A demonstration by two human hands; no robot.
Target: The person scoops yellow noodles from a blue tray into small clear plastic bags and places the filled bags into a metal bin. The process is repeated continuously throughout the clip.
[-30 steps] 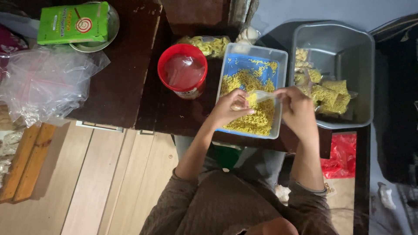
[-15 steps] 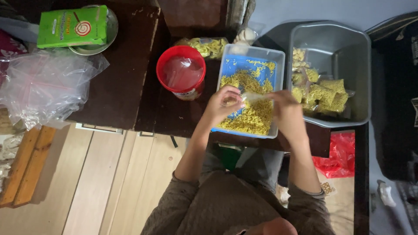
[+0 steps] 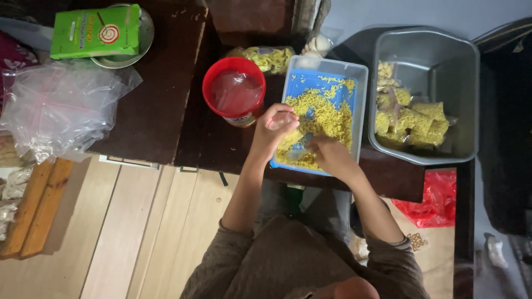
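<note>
Now both hands are down in the blue tray (image 3: 359,72) of yellow snack strands (image 3: 324,113).
From the left: crumpled clear bags (image 3: 61,108) on the dark worktop (image 3: 160,99), then a red tub (image 3: 234,91). The left hand (image 3: 275,126) is curled round a small clear bag (image 3: 295,145), fingers closed on its mouth; the right hand (image 3: 331,156) is beside it, fingers bent onto the strands, grip unclear. A grey tub (image 3: 443,61) of filled packets (image 3: 413,119) sits rightmost.

Left hand (image 3: 275,124) curled, fingers bent, right hand (image 3: 328,153) palm down, forearms reaching forward, converging.
</note>
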